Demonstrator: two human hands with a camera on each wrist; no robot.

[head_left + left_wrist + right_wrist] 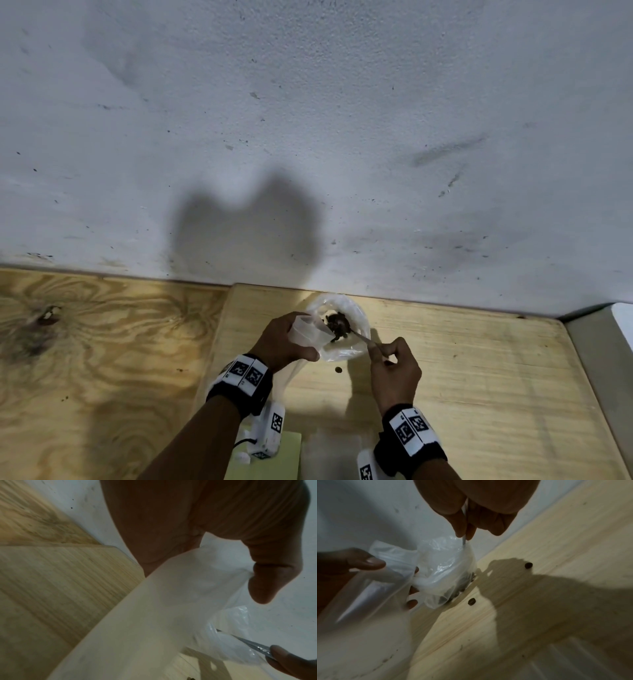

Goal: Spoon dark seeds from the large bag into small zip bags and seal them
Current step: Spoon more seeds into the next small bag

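The large clear bag (356, 322) stands open on the wooden board against the wall, with dark seeds (337, 325) inside. My left hand (284, 339) grips a small clear zip bag (308, 334) and holds its mouth over the large bag's rim. My right hand (394, 366) pinches the handle of a metal spoon (363, 337), whose bowl is down among the seeds. In the left wrist view the zip bag (171, 601) hangs from my thumb and the spoon (247, 642) enters the large bag. In the right wrist view the spoon (464, 539) dips into the large bag (447, 566).
One loose seed (338, 370) lies on the board (479, 377) below the large bag; the right wrist view shows two loose seeds (471, 601). A pale green sheet (287, 455) and flat clear bags (329, 452) lie near the front edge. A white wall (308, 137) rises right behind.
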